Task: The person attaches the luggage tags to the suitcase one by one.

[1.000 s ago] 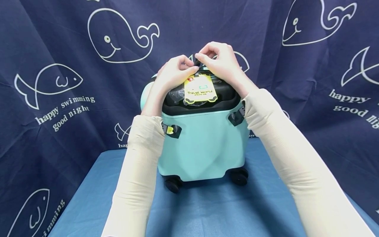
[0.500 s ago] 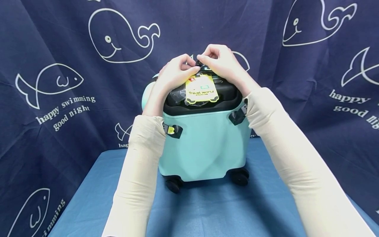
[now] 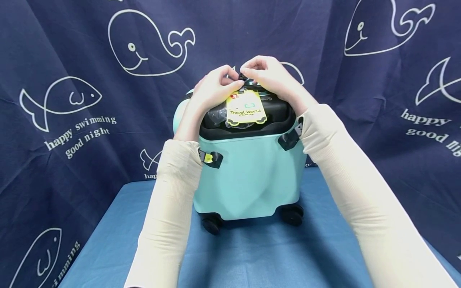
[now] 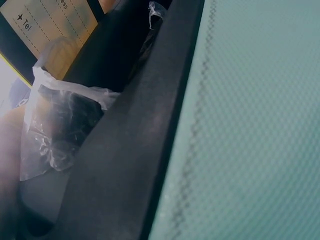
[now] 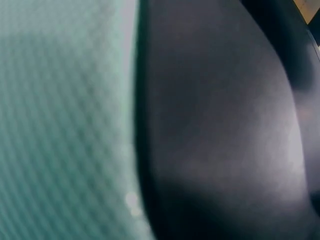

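A mint-green ride-on style suitcase (image 3: 248, 180) stands upright on its black wheels. At its black top, my left hand (image 3: 216, 89) and my right hand (image 3: 272, 78) meet, thumbs and fingers pinching a small black strap (image 3: 242, 77). From that strap hangs a yellow luggage tag (image 3: 246, 110) printed "Travel World". Clear plastic wrap (image 3: 217, 115) lies beside the tag; in the left wrist view the wrap (image 4: 60, 132) sits below the tag's lined side (image 4: 52, 25). Fingers hide much of the strap. The right wrist view shows mostly the blurred black top (image 5: 220, 115) and ribbed green shell (image 5: 60, 120).
Beneath the suitcase is a blue cloth-covered table (image 3: 248, 256). A navy curtain (image 3: 230, 32) with white whale and fish drawings hangs close behind. Black latches, left (image 3: 215, 160) and right (image 3: 287, 142), sit on the suitcase's front near my sleeves.
My right hand has dropped slightly, still pinching at the strap. The left hand and the tag appear shifted a little to the right, as does the suitcase.
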Available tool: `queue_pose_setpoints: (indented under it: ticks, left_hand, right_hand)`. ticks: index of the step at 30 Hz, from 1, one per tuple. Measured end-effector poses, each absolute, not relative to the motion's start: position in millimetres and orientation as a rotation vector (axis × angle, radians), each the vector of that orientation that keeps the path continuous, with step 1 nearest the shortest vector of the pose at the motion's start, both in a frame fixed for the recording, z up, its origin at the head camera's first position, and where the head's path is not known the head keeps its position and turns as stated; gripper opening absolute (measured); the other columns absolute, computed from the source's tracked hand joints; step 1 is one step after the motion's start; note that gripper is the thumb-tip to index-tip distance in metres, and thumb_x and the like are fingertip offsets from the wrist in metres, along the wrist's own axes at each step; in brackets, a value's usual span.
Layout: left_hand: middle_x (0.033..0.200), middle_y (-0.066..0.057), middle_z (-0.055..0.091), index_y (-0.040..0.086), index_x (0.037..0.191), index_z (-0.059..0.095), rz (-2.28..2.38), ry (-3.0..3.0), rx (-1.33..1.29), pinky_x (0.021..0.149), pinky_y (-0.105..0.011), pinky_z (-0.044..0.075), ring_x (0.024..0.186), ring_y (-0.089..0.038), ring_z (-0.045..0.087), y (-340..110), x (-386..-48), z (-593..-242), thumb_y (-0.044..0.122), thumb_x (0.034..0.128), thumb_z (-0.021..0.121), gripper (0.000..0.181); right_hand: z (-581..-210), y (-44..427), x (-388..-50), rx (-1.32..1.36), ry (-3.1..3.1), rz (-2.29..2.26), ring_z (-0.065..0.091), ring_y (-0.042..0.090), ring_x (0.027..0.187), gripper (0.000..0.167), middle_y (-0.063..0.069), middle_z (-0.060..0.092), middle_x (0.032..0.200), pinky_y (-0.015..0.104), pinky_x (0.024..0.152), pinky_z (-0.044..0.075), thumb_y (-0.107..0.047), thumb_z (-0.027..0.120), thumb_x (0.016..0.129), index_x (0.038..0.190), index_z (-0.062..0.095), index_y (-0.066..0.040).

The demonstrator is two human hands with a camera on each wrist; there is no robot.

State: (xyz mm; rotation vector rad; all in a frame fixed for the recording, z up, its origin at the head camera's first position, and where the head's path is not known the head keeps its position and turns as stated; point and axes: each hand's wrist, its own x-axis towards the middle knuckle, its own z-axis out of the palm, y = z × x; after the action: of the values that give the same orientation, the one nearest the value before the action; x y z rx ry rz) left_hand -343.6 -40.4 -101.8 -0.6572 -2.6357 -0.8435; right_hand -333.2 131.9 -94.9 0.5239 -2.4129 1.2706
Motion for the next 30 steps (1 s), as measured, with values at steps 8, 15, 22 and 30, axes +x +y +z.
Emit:
queue_pose_setpoints:
  ticks: [8,15,22,30]
  left_hand:
    - [0.112,0.012,0.068,0.025,0.109,0.056,-0.851,-2.624,-0.674,0.091,-0.026,0.037,0.108,0.001,0.057,-39.5,-343.5,-102.3,0.047,0.0897,0.056,0.029]
    - [0.113,0.011,0.068,0.024,0.111,0.058,-0.856,-2.618,-0.662,0.091,-0.025,0.038,0.107,0.0,0.057,-40.0,-345.0,-103.4,0.047,0.089,0.057,0.031]
    - [0.113,0.01,0.068,0.022,0.112,0.059,-0.88,-2.624,-0.654,0.092,-0.024,0.039,0.105,-0.001,0.058,-40.5,-345.0,-103.3,0.047,0.0885,0.057,0.034]
    - [0.114,0.013,0.067,0.024,0.115,0.058,-0.876,-2.647,-0.677,0.094,-0.025,0.038,0.108,0.002,0.056,-40.5,-346.0,-102.4,0.05,0.0864,0.059,0.039]
  right_hand:
    - [-93.5,132.6,-334.3,0.473,-2.416,1.302,0.051,0.014,0.075,0.013,-0.011,0.056,0.076,0.022,0.069,0.04,-0.023,0.057,0.092,0.088,0.062,-0.011]
    - [-95.1,131.5,-335.3,0.484,-2.395,1.317,0.051,0.01,0.072,0.015,-0.011,0.059,0.073,0.021,0.068,0.04,-0.022,0.058,0.093,0.092,0.063,-0.008]
    - [-94.6,131.4,-333.6,0.528,-2.39,1.342,0.05,0.012,0.075,0.019,-0.012,0.058,0.073,0.022,0.07,0.038,-0.028,0.058,0.092,0.091,0.062,-0.009]
    - [-95.8,132.3,-335.3,0.513,-2.371,1.311,0.048,0.01,0.066,0.015,-0.009,0.056,0.066,0.021,0.063,0.038,-0.023,0.061,0.091,0.085,0.061,-0.01]
